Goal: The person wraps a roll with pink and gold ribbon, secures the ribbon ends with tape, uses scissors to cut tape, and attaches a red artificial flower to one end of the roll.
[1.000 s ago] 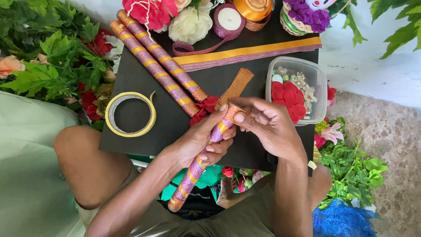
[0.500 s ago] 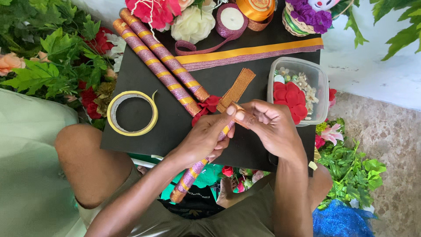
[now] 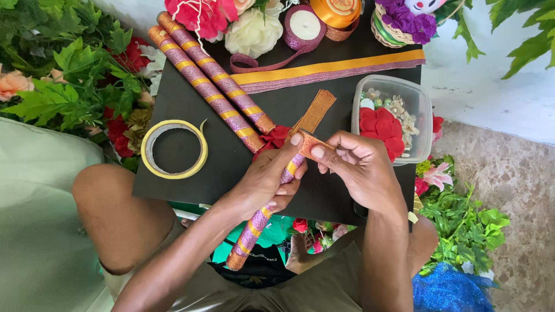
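Observation:
My left hand (image 3: 267,178) grips a stick (image 3: 254,226) wrapped in glittery purple and gold bands, held slanting over the black board (image 3: 231,162). My right hand (image 3: 359,167) pinches a strip of copper glitter ribbon (image 3: 315,118) at the stick's upper tip, with the left thumb pressing on the same spot. The ribbon runs up and to the right across the board. Two finished sticks (image 3: 208,75) of the same kind lie side by side on the board's upper left, with a red fabric flower (image 3: 276,137) at their lower ends.
A roll of yellow tape (image 3: 174,148) lies on the board's left. A clear plastic tub (image 3: 388,118) holds red flowers and small beads. Ribbon spools (image 3: 305,26), gold and purple ribbon strips (image 3: 329,70) and artificial flowers and leaves (image 3: 69,86) ring the board. My bare knees show below.
The stick's tip has lifted slightly and the copper ribbon end is now folded over it, pinched between both hands. The rest has not moved.

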